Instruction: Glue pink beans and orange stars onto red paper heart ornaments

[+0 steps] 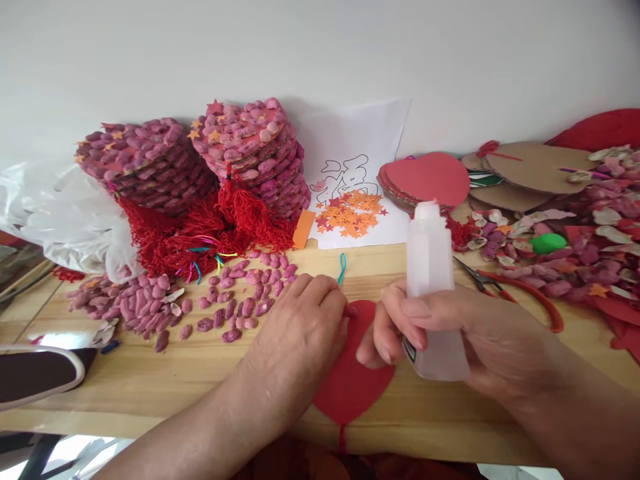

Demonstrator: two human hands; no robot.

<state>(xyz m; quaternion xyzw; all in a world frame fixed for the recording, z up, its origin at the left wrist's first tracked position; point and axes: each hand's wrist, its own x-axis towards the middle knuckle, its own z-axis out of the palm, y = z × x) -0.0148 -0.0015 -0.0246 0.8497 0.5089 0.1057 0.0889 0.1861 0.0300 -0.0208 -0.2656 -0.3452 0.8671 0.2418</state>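
Observation:
A red heart-shaped card [357,390] lies flat on the wooden table, with a teal loop at its top and a red cord at its bottom. My left hand [305,333] is closed over the card's upper left edge. A dyed pink peanut [352,311] shows at its fingertips, pressed against the card; the fingers partly hide it. My right hand [450,330] grips a translucent white squeeze bottle [431,267] upright above the card's right side, nozzle up. Loose dyed peanuts [247,307] lie left of my left hand.
Two stacks of peanut-covered pieces [255,147] with red tassels [250,213] stand at the back left. Orange paper stars [350,217] lie on a white sheet [350,127]. Red-handled pliers [530,297], red cards [435,177] and a peanut pile are on the right.

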